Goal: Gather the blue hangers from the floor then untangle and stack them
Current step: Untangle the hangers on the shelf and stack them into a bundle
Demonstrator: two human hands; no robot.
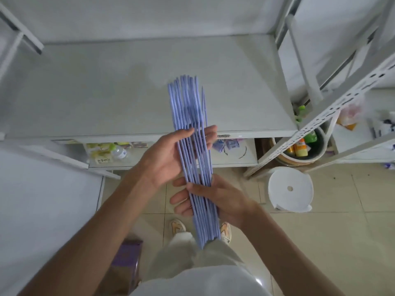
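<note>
While a person stands at a white shelf (128, 86), the left hand (164, 159) grips the bundle of blue hangers (192, 133) near its middle, fingers curled round it. The bundle's long axis runs twelve to six o'clock, far end over the shelf. The right hand (218, 199) clasps the nearer half, closest to the body.
</note>
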